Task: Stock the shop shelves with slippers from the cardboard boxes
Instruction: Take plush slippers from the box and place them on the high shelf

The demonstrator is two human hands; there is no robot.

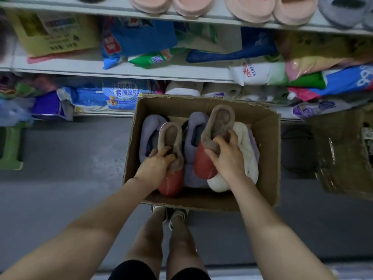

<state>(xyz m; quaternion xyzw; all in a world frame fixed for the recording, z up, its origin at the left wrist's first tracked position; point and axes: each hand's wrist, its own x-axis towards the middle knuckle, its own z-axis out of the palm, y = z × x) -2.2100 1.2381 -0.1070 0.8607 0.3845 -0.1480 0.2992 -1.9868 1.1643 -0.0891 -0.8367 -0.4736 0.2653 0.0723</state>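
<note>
Red slippers gripped, left hand and right hand outstretched.

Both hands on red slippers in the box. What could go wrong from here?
Right hand grips its red slipper against the white slipper; lifting may drag that one along. Left hand holds the other red slipper by its fleece collar; it could slip. Pink slippers crowd the top shelf, so placing the pair might knock one off.

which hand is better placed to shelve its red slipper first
Right, probably. The right hand grips the raised red slipper above the other slippers; the left hand holds the lower red slipper down inside the cardboard box.
</note>
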